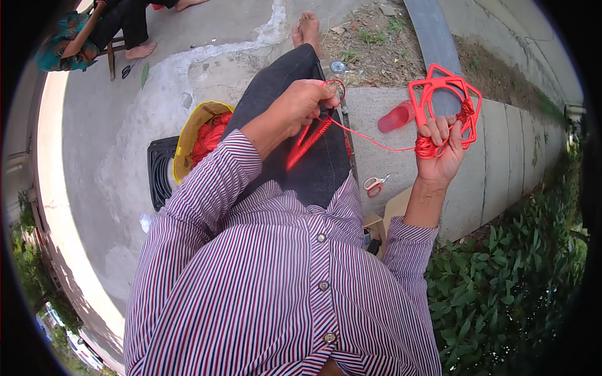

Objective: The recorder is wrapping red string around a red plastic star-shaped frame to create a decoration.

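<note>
My left hand (300, 105) is closed in a pinch on thin red cord, above my dark trousers. A small loop of the cord curls up past the fingertips. From below this hand hangs a red knotted cord strip (307, 145), bent into a narrow V over my lap. One taut strand of red cord (370, 139) runs right to my other hand. There my right hand (441, 145), raised, has its fingers wrapped round a red plastic frame (429, 94) with angular open sides. Red cord is wound on the frame's lower edge, partly behind the fingers.
On the left stands a yellow basket (182, 145) of red cord beside a black crate (162, 178). Scissors (375, 186) and a red slipper (395, 118) lie on the paving at right, near an open cardboard box (396, 205). Another person (94, 34) sits at upper left. Leafy bushes (495, 288) border the lower right.
</note>
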Demonstrator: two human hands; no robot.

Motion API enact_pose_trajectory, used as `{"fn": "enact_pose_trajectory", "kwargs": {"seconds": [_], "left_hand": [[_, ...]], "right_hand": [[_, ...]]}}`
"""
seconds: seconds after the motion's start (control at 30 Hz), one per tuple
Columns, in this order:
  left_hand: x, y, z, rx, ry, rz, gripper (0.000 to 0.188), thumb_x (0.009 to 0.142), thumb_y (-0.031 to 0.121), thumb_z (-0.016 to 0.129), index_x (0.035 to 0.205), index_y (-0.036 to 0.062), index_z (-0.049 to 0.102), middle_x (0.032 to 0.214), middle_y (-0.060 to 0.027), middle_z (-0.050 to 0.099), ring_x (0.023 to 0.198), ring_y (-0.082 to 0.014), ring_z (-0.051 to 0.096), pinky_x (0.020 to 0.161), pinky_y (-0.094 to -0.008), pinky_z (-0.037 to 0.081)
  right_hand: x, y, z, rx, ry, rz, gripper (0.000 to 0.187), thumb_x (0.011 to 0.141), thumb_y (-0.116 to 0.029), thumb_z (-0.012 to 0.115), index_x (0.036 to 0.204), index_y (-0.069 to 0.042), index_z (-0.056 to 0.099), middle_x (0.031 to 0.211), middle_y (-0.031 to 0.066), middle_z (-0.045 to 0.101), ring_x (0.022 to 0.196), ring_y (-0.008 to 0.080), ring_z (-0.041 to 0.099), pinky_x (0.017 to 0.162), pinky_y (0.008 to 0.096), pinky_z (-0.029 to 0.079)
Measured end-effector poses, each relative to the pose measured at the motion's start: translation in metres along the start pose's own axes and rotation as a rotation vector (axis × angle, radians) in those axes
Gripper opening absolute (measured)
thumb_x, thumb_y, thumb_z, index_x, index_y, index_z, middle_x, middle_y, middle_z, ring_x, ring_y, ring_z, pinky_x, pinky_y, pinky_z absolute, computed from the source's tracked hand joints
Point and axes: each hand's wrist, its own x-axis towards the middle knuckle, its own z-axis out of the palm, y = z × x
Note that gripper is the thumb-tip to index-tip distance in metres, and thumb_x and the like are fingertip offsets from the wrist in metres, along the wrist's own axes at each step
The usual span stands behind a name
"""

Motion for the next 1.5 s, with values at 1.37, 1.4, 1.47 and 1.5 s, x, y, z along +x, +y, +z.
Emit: {"fn": "enact_pose_trajectory", "kwargs": {"seconds": [1.37, 1.4, 1.47, 1.5], "left_hand": [[-0.080, -0.033, 0.032, -0.059, -0.350, 0.128, 0.027, 0.094, 0.018, 0.058, 0.116, 0.0024, 0.060, 0.108, -0.0062, 0.061, 0.100, -0.0169, 0.060, 0.088, -0.0310, 0.048], [-0.080, -0.023, 0.030, -0.253, -0.357, 0.116, 0.028, 0.095, 0.016, 0.055, 0.119, 0.0017, 0.058, 0.109, -0.0067, 0.061, 0.101, -0.0153, 0.060, 0.087, -0.0298, 0.049], [-0.064, -0.017, 0.012, -0.369, -0.335, 0.274, 0.029, 0.094, 0.011, 0.055, 0.121, 0.0007, 0.056, 0.107, -0.0080, 0.062, 0.096, -0.0139, 0.060, 0.082, -0.0254, 0.050], [-0.056, -0.010, 0.006, -0.353, -0.267, 0.396, 0.029, 0.094, 0.009, 0.055, 0.121, 0.0004, 0.056, 0.105, -0.0079, 0.062, 0.094, -0.0136, 0.060, 0.080, -0.0242, 0.051]], "right_hand": [[-0.082, 0.115, 0.005, -0.210, -0.027, 0.592, 0.050, 0.095, -0.047, 0.047, 0.100, 0.002, 0.057, 0.066, 0.0085, 0.055, 0.056, 0.0159, 0.053, 0.051, 0.0276, 0.043], [-0.073, 0.113, 0.007, -0.207, -0.032, 0.595, 0.050, 0.095, -0.047, 0.047, 0.100, 0.002, 0.057, 0.066, 0.0085, 0.055, 0.056, 0.0159, 0.053, 0.051, 0.0276, 0.043], [-0.051, 0.100, 0.006, -0.518, -0.131, 0.737, 0.038, 0.096, -0.034, 0.051, 0.113, 0.000, 0.056, 0.076, 0.0066, 0.060, 0.056, 0.0127, 0.053, 0.048, 0.0240, 0.041], [-0.038, 0.095, 0.001, -0.522, -0.130, 0.737, 0.038, 0.096, -0.034, 0.051, 0.113, 0.000, 0.056, 0.076, 0.0066, 0.060, 0.056, 0.0127, 0.053, 0.048, 0.0240, 0.041]]}}
